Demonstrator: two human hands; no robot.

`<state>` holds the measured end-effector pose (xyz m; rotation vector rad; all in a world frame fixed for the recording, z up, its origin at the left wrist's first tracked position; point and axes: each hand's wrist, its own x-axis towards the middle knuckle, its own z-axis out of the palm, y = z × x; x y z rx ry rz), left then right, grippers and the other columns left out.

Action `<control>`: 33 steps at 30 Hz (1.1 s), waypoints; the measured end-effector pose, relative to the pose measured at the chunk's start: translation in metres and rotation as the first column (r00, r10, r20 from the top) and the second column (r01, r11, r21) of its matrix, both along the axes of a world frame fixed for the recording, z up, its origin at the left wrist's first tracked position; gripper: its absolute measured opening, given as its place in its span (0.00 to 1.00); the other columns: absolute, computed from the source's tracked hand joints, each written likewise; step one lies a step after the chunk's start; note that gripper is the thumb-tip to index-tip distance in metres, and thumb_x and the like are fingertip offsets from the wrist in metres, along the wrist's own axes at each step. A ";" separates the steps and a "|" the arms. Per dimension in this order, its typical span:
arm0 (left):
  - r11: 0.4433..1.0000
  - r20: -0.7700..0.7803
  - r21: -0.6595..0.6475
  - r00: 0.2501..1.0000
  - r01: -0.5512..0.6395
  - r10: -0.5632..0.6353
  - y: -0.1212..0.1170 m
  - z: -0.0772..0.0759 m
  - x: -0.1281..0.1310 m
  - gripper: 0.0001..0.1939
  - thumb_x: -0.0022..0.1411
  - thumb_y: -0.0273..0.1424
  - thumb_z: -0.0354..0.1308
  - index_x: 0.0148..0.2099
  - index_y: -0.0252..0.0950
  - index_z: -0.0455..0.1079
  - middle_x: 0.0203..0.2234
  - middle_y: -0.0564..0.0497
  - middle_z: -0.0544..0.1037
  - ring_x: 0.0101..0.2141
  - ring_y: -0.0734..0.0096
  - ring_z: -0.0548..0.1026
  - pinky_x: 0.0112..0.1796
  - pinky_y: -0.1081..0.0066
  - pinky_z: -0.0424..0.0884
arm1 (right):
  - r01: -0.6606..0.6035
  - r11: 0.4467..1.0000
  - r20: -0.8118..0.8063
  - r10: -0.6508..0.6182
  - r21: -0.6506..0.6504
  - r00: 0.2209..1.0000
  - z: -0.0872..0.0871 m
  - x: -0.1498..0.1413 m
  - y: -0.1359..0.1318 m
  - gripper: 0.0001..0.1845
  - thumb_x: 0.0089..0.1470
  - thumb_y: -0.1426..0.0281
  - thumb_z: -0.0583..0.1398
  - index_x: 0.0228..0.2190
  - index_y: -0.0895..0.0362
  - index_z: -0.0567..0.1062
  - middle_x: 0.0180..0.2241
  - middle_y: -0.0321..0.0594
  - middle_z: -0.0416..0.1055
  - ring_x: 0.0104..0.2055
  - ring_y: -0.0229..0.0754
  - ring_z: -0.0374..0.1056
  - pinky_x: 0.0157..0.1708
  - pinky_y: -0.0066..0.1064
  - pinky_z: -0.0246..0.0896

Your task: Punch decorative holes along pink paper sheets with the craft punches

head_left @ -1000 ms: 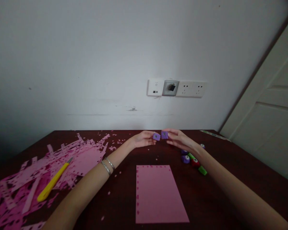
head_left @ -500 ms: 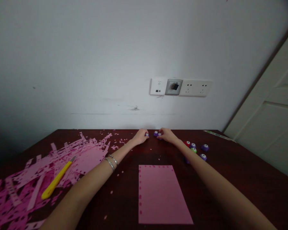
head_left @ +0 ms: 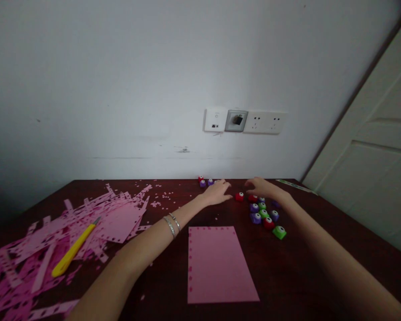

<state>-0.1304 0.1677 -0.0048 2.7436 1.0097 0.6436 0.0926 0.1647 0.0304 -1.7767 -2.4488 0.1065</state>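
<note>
My left hand hovers near the back of the table, its fingers spread and nothing between them. Behind it stand a few small craft punches, among them a purple punch and a red one by the wall. To the right, my right hand reaches over a group of punches, thumb and fingers apart. Just below its fingers is a red punch, partly covered; I cannot tell whether they touch. Another red punch sits between the hands. A green punch lies at the front of the group.
A pink sheet with punched holes along its top and left edges lies in front. At left is a heap of pink strips with a yellow craft knife on top. The wall with sockets borders the table's back.
Both hands have moved right, away from the punches by the wall, and their fingers have opened. More punches of the right-hand group now show. The view has shifted slightly.
</note>
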 end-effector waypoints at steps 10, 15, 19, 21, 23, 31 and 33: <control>0.812 0.400 -0.552 0.915 0.190 0.057 0.007 -0.016 0.045 0.11 0.55 0.25 0.57 0.43 0.32 0.69 0.37 0.44 0.74 0.40 0.66 0.71 0.42 0.66 0.64 | -0.043 0.998 -0.168 0.033 -0.055 0.985 -0.022 0.013 -0.022 0.13 0.44 0.75 0.58 0.35 0.56 0.77 0.36 0.44 0.75 0.40 0.45 0.69 0.43 0.33 0.59; 0.224 0.759 -0.650 0.609 0.726 0.229 0.003 0.003 -0.009 0.14 0.57 0.26 0.56 0.47 0.31 0.68 0.35 0.44 0.75 0.32 0.73 0.73 0.38 0.70 0.66 | -0.162 0.970 -0.807 -0.053 -0.182 0.588 -0.015 -0.005 -0.026 0.19 0.46 0.66 0.61 0.42 0.57 0.72 0.39 0.45 0.74 0.41 0.44 0.69 0.44 0.36 0.63; 0.085 0.773 -0.611 0.570 0.787 0.279 0.000 0.007 -0.044 0.17 0.53 0.24 0.59 0.47 0.31 0.69 0.34 0.46 0.75 0.33 0.72 0.73 0.39 0.69 0.65 | -0.363 0.886 -0.946 -0.210 -0.291 0.247 -0.009 -0.032 -0.027 0.20 0.47 0.69 0.62 0.44 0.56 0.70 0.39 0.44 0.73 0.41 0.41 0.70 0.46 0.36 0.63; 0.124 0.743 -0.657 0.612 0.743 0.270 0.001 0.006 -0.058 0.17 0.53 0.24 0.59 0.47 0.31 0.69 0.35 0.45 0.75 0.33 0.71 0.73 0.39 0.68 0.65 | -0.375 0.865 -0.937 -0.257 -0.333 0.238 -0.009 -0.043 -0.023 0.19 0.47 0.71 0.63 0.43 0.57 0.71 0.38 0.44 0.74 0.39 0.41 0.71 0.45 0.35 0.65; 0.199 0.697 -0.714 0.659 0.671 0.282 0.003 0.006 -0.072 0.15 0.54 0.23 0.59 0.45 0.31 0.70 0.35 0.44 0.75 0.33 0.72 0.73 0.38 0.69 0.65 | -0.351 0.862 -0.924 -0.294 -0.366 0.243 -0.011 -0.050 -0.018 0.17 0.47 0.71 0.63 0.42 0.58 0.71 0.38 0.45 0.74 0.38 0.41 0.71 0.44 0.35 0.65; 0.208 0.700 -0.698 0.593 0.685 0.399 -0.009 0.002 -0.111 0.15 0.53 0.20 0.56 0.45 0.29 0.71 0.37 0.42 0.75 0.36 0.70 0.72 0.41 0.68 0.65 | -0.051 0.963 -0.819 -0.196 -0.263 0.539 -0.031 -0.059 0.010 0.17 0.48 0.65 0.62 0.40 0.60 0.72 0.37 0.46 0.74 0.38 0.42 0.70 0.41 0.34 0.66; 0.184 0.719 -0.675 0.578 0.715 0.386 -0.014 0.001 -0.114 0.15 0.53 0.19 0.56 0.45 0.28 0.71 0.36 0.41 0.75 0.36 0.69 0.72 0.42 0.67 0.65 | 0.049 0.982 -0.728 -0.168 -0.181 0.665 -0.034 -0.064 0.012 0.19 0.44 0.66 0.64 0.40 0.61 0.72 0.35 0.45 0.74 0.37 0.44 0.70 0.41 0.36 0.65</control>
